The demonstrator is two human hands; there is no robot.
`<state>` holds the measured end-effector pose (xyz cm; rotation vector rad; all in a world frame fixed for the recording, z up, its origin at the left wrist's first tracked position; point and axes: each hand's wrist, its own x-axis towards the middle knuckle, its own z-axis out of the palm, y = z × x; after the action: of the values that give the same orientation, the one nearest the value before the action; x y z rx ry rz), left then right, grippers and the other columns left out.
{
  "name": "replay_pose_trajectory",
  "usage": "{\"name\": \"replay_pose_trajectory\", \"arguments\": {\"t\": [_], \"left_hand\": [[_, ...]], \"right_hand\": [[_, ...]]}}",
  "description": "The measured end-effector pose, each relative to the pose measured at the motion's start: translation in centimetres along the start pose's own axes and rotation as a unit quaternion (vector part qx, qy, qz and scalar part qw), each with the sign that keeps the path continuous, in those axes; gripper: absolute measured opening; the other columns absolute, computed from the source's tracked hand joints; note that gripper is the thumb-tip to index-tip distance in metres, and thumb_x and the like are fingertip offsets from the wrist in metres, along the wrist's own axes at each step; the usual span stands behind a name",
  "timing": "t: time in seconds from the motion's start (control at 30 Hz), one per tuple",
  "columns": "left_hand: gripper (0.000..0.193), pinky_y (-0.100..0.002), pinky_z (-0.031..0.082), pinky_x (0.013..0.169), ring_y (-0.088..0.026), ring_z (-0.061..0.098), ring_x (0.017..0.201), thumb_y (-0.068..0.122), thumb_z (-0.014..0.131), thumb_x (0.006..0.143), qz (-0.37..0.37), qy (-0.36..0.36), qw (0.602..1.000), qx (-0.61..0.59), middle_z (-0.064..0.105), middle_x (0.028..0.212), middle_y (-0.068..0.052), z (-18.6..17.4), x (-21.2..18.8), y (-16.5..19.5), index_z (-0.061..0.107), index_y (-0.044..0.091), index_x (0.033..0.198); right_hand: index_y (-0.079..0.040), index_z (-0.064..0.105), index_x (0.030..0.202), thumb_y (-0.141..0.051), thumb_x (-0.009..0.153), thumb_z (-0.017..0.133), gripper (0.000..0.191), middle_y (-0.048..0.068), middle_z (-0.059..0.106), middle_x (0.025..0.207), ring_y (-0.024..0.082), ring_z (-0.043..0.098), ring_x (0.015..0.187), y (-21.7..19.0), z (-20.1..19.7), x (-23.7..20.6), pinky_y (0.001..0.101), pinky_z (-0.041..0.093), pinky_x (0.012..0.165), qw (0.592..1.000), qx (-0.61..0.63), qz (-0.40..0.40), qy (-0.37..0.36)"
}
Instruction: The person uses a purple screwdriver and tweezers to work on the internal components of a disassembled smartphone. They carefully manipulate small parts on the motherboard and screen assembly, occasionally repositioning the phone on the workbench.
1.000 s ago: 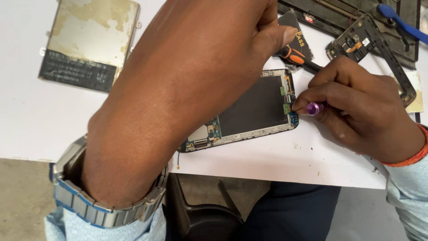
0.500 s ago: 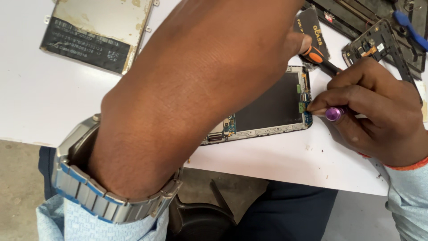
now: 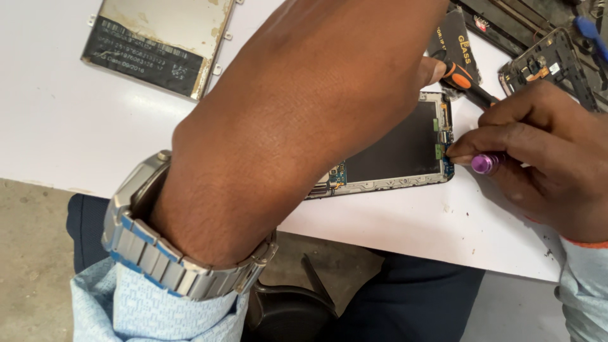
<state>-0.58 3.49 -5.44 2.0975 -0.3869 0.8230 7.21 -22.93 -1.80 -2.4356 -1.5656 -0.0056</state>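
Observation:
An opened phone (image 3: 399,152) with a dark inner panel and bare circuit parts lies on the white table (image 3: 76,139). My left hand (image 3: 354,82) reaches across from the lower left and presses down on the phone's upper part, covering much of it. Its fingers are mostly hidden, and its thumb lies by an orange-handled tool (image 3: 465,79). My right hand (image 3: 544,164) pinches a small purple-handled screwdriver (image 3: 486,163). The screwdriver's tip sits at the phone's right edge, near green connectors.
A scuffed metal plate (image 3: 158,38) with a dark label lies at the back left. A black packet (image 3: 456,38), a bare phone frame (image 3: 544,63) and a blue-handled tool (image 3: 589,28) crowd the back right. The table's front edge runs just below the phone.
The view has drifted, so the phone and both hands sit further right in the frame. My left hand stays on the phone and the screwdriver stays at its right edge.

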Motion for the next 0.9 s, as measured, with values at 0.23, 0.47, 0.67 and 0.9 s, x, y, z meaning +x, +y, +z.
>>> {"name": "replay_pose_trajectory", "arguments": {"t": [0.23,0.47,0.67,0.9], "left_hand": [[0.028,-0.049,0.053,0.064,-0.041,0.069,0.078,0.019,0.075,0.095,-0.034,-0.057,0.997,0.034,0.070,0.089,-0.021,0.2,0.6,-0.6,0.064,-0.001,0.111],[0.027,-0.046,0.051,0.060,-0.032,0.069,0.067,0.028,0.070,0.098,-0.192,-0.182,0.963,0.058,0.066,0.074,-0.018,-1.0,2.0,0.4,0.066,0.002,0.092],[0.032,-0.047,0.047,0.058,-0.030,0.066,0.063,0.028,0.071,0.097,-0.171,-0.157,0.971,0.049,0.063,0.071,-0.017,-1.2,2.3,0.4,0.065,0.001,0.081],[0.030,-0.047,0.047,0.058,-0.031,0.066,0.066,0.026,0.075,0.094,-0.097,-0.095,0.990,0.037,0.065,0.076,-0.016,-1.0,1.9,-0.1,0.066,0.000,0.082]], "right_hand": [[-0.004,0.079,0.099,-0.008,0.081,0.080,0.018,0.008,0.068,0.094,0.014,0.072,0.075,0.5,-1.1,2.0,0.0261,0.057,0.062,0.995,0.014,0.024,-0.100],[-0.010,0.080,0.091,-0.023,0.075,0.084,0.021,0.001,0.074,0.082,0.013,0.074,0.067,-0.4,-2.2,5.9,0.0296,0.056,0.057,0.978,-0.006,0.056,-0.200],[-0.011,0.081,0.094,-0.027,0.079,0.087,0.023,0.000,0.071,0.084,0.015,0.068,0.070,-1.0,-2.3,6.4,0.0314,0.056,0.056,0.943,0.019,0.212,-0.255],[-0.009,0.081,0.089,-0.020,0.077,0.080,0.017,0.000,0.071,0.089,0.011,0.069,0.076,-0.7,-2.2,6.3,0.0282,0.059,0.062,0.939,0.123,0.221,-0.232]]}}
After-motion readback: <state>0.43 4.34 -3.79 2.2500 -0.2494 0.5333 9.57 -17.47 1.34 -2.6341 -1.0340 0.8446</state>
